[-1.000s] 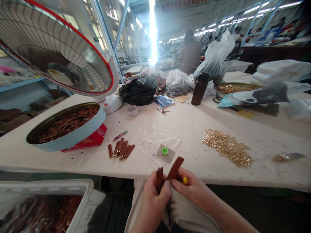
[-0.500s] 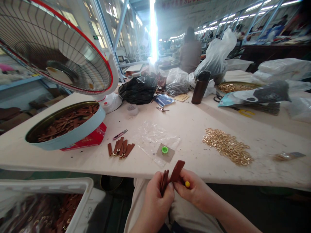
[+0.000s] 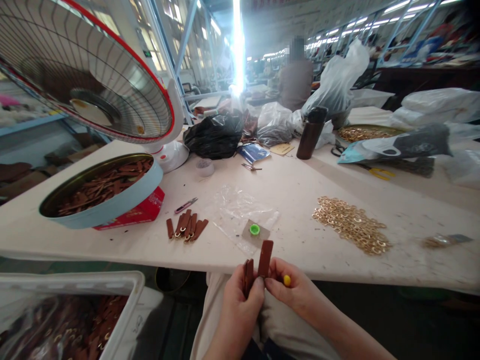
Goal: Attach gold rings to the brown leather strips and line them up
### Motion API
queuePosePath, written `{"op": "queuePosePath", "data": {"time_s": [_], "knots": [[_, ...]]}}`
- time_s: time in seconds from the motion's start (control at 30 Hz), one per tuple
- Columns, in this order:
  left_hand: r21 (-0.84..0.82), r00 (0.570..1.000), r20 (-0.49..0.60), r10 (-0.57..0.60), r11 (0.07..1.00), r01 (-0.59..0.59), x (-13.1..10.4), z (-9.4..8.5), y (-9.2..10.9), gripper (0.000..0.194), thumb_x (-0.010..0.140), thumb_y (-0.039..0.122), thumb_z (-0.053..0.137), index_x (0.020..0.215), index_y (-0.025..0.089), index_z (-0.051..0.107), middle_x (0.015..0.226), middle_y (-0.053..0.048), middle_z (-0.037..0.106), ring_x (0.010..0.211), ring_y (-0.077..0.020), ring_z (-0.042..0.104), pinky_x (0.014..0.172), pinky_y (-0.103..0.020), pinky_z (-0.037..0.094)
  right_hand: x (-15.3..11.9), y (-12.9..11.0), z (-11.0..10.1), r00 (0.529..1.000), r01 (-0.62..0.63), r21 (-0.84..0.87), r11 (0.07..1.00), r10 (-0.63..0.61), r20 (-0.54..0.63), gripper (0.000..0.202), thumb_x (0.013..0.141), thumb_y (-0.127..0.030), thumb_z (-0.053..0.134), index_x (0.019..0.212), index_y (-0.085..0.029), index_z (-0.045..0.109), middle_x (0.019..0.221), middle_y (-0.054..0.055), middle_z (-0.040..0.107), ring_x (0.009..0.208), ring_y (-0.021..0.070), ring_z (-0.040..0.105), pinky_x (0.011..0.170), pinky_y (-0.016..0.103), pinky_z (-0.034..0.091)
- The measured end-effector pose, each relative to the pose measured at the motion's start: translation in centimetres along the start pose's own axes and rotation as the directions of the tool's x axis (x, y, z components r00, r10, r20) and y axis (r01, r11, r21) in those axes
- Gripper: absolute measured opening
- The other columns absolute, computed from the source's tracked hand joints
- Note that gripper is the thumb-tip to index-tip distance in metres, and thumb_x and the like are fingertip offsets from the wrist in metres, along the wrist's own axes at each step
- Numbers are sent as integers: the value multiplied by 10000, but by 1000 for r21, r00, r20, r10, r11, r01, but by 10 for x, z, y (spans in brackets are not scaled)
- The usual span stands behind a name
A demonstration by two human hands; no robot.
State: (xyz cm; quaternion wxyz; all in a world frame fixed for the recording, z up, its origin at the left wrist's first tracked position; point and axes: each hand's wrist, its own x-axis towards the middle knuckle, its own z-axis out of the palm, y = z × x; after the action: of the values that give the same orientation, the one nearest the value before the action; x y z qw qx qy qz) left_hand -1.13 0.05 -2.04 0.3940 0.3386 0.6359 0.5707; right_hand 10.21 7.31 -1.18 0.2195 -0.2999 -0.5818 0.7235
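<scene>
My left hand [image 3: 240,295] is closed around several brown leather tabs [image 3: 248,275], held on edge between thumb and fingers. One more brown leather strip [image 3: 265,257] stands upright where the two hands meet, its lower end between my left thumb and my right fingertips. My right hand [image 3: 288,282] is closed, with a small yellow-ended tool [image 3: 287,280] sticking out between the fingers; the rest of it is hidden. On the table ahead, a green cap [image 3: 254,229] sits on a small grey-brown square over a clear plastic bag [image 3: 228,215].
Finished-looking tabs with gold rings [image 3: 186,226] lie left, near pink thread snips [image 3: 186,205]. Gold rings [image 3: 350,225] are heaped right. A round tin [image 3: 112,212] of strips stands before a fan [image 3: 165,115]. A white bin [image 3: 138,285] is at lower left; a dark bottle [image 3: 311,135] stands behind.
The raised strip has turned from leaning right to nearly upright and moved slightly left. My right hand has shifted a little left, closer to my left hand.
</scene>
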Motion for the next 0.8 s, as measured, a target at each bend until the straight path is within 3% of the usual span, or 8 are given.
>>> {"op": "queuePosePath", "data": {"time_s": [0.23, 0.47, 0.63, 0.8], "knots": [[-50, 1000, 14, -22, 998, 23, -2, 1, 3, 104, 737, 219, 513, 785, 159, 583, 708, -18, 606, 723, -184, 578, 675, -263, 453, -2, 3, 0, 1000, 4, -8, 1000, -4, 13, 250, 770, -413, 563, 723, -176, 499, 648, -41, 398, 617, 120, 362, 566, 243, 310], [53, 1000, -21, -7, 999, 8, -9, 5, 6, 88, 749, 197, 486, 773, 164, 563, 730, -24, 593, 720, -184, 547, 687, -277, 434, -2, -4, 6, 1000, 3, -32, 999, -3, -7, 196, 762, -368, 550, 742, -175, 525, 667, -23, 454, 636, 134, 401, 593, 256, 346], [-34, 998, -16, -66, 997, 66, -10, 6, 4, 109, 730, 191, 496, 798, 158, 574, 741, -24, 590, 759, -190, 557, 723, -281, 439, -2, 1, 9, 999, -31, -40, 999, 29, -33, 172, 754, -336, 545, 749, -166, 525, 683, -19, 467, 646, 133, 395, 614, 260, 334], [-153, 985, -29, -171, 974, 165, -8, 3, 11, 128, 714, 243, 566, 791, 146, 595, 730, -16, 607, 728, -168, 558, 658, -241, 423, -5, 6, 7, 998, -60, 49, 997, 61, -31, 272, 764, -431, 558, 734, -168, 496, 632, -50, 389, 591, 108, 329, 557, 235, 293]]}}
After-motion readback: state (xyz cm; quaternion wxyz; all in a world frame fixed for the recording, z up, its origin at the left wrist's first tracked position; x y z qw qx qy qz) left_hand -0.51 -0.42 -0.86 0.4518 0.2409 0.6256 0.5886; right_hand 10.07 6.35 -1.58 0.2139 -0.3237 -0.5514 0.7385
